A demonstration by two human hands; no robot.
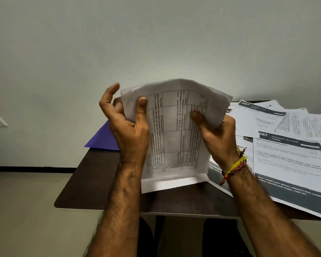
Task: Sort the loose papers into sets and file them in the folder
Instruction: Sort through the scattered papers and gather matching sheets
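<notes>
— Hands first: how is the stack held?
— Left hand point(127, 127) and right hand point(216, 134) are clamped on a bowed set of papers point(174, 127), stood on edge on the dark counter point(100, 182).
— What could be spoiled?
— Thin, limp sheets could be creased or slipped loose. Loose papers point(285, 145) are fanned at right; the smooth purple folder point(104, 140) is left behind.

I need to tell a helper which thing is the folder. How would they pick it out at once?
Start at the dark brown table. On its far left corner, behind the left hand, lies the flat purple folder. It is the only coloured item; everything else there is white printed paper.
</notes>
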